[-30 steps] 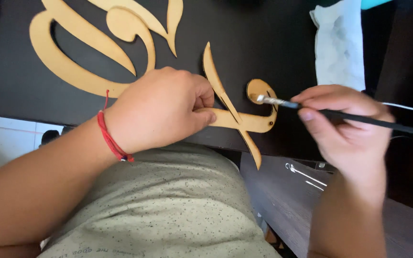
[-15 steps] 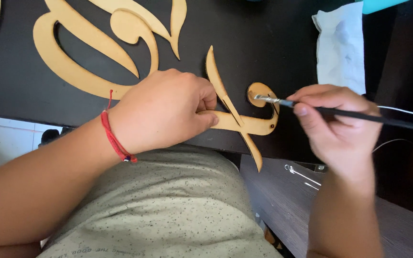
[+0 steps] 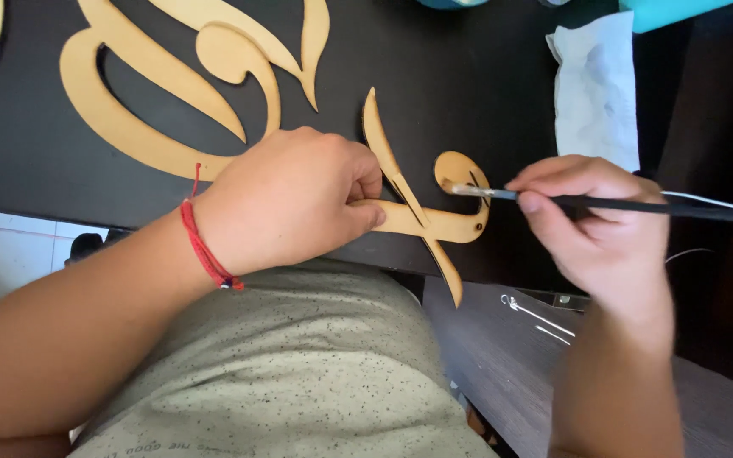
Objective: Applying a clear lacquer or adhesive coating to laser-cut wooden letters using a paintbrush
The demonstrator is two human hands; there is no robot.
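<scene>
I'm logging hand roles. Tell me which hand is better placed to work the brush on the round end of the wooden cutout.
Right. The right hand already holds the brush, its tip on the cutout loop. The left hand is pressing the cutout down.

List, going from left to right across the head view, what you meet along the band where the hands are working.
Red string bracelet → left hand → small wooden cutout piece → brush tip → right hand → black brush handle running off to the right.
</scene>
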